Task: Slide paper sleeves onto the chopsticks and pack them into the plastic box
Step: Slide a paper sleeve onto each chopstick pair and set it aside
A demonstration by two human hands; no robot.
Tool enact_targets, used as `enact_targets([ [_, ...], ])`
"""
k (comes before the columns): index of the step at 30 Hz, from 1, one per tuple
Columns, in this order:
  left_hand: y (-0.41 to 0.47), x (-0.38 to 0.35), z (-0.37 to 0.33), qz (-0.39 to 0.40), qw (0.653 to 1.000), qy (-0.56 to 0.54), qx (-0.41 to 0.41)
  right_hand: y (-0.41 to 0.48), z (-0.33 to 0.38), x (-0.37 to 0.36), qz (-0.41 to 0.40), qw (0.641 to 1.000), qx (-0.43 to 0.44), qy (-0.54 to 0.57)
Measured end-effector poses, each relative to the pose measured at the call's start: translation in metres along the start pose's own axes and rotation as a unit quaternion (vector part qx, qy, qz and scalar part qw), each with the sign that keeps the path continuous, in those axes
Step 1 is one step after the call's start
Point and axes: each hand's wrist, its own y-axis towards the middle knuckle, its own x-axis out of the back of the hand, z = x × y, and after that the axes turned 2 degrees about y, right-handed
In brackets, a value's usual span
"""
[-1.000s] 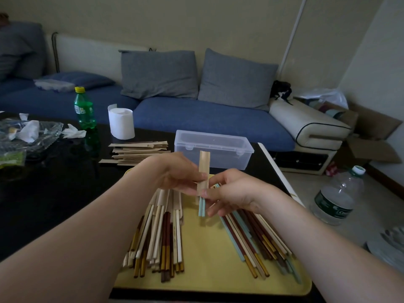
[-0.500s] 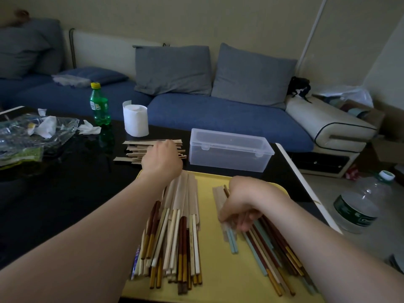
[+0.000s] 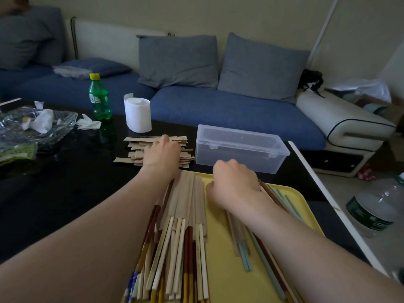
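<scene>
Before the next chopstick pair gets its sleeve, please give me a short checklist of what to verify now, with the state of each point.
1. Left hand on the stack of paper sleeves: ok, it rests on top.
2. One single sleeve gripped: cannot tell, fingers hidden.
3. Right hand at the bare chopsticks: ok, fist above their tips.
4. Pair picked up: cannot tell.
5. Plastic box open for packing: not ok, lid appears shut.
6. Sleeved chopsticks lying on the yellow tray: ok.
</scene>
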Motion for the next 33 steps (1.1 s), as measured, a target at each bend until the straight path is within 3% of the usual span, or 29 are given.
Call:
enact_targets([
  [5, 0.006, -0.005, 0.0, -0.018, 1.0, -0.022, -0.011, 0.003, 0.0, -0.007, -0.02, 1.0, 0.016, 0.015],
  [9, 0.009, -0.011, 0.003, -0.083, 0.997, 0.002, 0.002, 0.003, -0.001, -0.007, -0.023, 0.999, 0.017, 0.031],
  [14, 0.009, -0.009, 0.004, 0.014, 0.999, -0.001, 0.029, 0.003, -0.005, -0.008, -0.019, 0.999, 0.018, 0.04],
  [20, 0.009, -0.005, 0.005, -0.032, 0.998, -0.035, 0.047, 0.004, -0.002, -0.012, -0.032, 0.998, 0.024, 0.04],
  [24, 0.011, -0.006, 0.004, -0.007, 0.998, -0.05, 0.042, 0.004, -0.003, -0.011, -0.031, 0.998, 0.018, 0.043],
  [28, 0.01, -0.009, 0.004, 0.016, 1.0, 0.002, 0.025, 0.005, -0.007, -0.012, -0.028, 0.998, 0.007, 0.048],
  [33, 0.009, -0.009, 0.005, -0.036, 0.998, 0.043, 0.02, 0.007, -0.006, -0.014, -0.029, 0.998, 0.009, 0.047],
])
